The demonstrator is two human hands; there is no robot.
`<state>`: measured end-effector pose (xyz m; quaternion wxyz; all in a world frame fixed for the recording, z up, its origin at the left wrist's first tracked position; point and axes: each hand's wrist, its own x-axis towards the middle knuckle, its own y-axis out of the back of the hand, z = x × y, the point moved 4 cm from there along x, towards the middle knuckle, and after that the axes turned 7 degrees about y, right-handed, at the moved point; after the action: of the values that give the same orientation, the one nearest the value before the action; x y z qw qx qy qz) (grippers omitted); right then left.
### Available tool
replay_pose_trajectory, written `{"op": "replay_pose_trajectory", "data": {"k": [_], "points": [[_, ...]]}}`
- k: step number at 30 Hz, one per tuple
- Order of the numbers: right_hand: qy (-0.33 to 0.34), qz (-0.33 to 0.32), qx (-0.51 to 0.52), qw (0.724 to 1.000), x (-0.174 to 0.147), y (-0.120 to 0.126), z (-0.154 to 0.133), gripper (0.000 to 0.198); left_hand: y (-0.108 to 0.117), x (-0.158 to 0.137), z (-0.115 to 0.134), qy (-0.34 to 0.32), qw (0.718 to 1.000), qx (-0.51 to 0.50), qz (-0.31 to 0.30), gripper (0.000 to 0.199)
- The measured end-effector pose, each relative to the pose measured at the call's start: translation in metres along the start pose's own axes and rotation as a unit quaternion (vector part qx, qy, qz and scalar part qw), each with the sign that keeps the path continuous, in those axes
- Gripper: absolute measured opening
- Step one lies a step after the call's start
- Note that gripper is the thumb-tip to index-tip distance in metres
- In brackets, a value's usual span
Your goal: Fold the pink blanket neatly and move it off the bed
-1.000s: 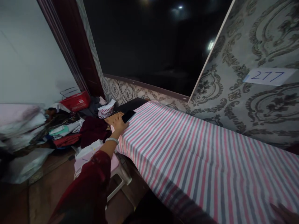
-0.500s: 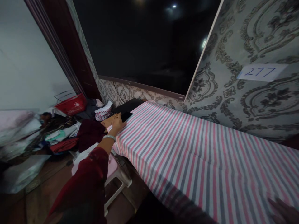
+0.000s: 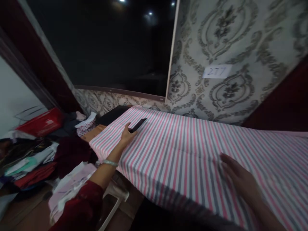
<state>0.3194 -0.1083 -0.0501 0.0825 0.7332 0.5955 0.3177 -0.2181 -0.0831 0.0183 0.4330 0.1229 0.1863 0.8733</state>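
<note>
My left hand (image 3: 128,134), with a bracelet (image 3: 110,162) at its wrist, grips a black smartphone (image 3: 139,125) over the far left part of the table. Pink, grey and white stripes run across the cloth (image 3: 183,138) that covers the tabletop and drops over its front edge. Farther right, my right hand (image 3: 237,175) is over the cloth, blurred by motion, its fingers stretched out with nothing in them. Whether it touches the cloth I cannot tell.
Heaped clothes (image 3: 31,166) lie at the left, with a red basket (image 3: 43,122) behind them. A plastic stool (image 3: 117,192) stands below the table's left end. A large dark screen (image 3: 108,48) hangs on the patterned wall, beside a paper marked 277 (image 3: 217,71).
My left hand has carried the smartphone rightward from the table's left edge to above the striped cloth. My right hand has come farther into view. The camera has turned right.
</note>
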Motion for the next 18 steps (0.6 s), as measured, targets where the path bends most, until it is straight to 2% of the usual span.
{"op": "replay_pose_trajectory", "data": {"k": [2,5,7,9,12,18], "points": [[-0.057,-0.07,0.189,0.978,0.015,-0.039,-0.028,0.065,-0.044,-0.025,0.016,-0.017,0.994,-0.087,-0.057,0.089],[-0.115,-0.106,0.419,0.894,0.042,-0.087,-0.06,0.072,-0.104,-0.067,0.04,-0.032,0.973,-0.171,-0.153,0.092],[-0.126,-0.118,0.503,0.847,0.057,-0.106,-0.069,0.07,-0.137,-0.092,0.053,-0.034,0.958,-0.205,-0.198,0.092],[-0.113,-0.122,0.547,0.821,0.069,-0.112,-0.07,0.062,-0.162,-0.112,0.063,-0.033,0.947,-0.225,-0.228,0.092],[-0.088,-0.13,0.58,0.799,0.08,-0.107,-0.067,0.052,-0.19,-0.132,0.072,-0.035,0.936,-0.235,-0.26,0.091],[-0.107,-0.104,0.593,0.792,0.089,-0.089,-0.052,0.046,-0.221,-0.149,0.082,-0.035,0.932,-0.208,-0.294,0.09]]}}
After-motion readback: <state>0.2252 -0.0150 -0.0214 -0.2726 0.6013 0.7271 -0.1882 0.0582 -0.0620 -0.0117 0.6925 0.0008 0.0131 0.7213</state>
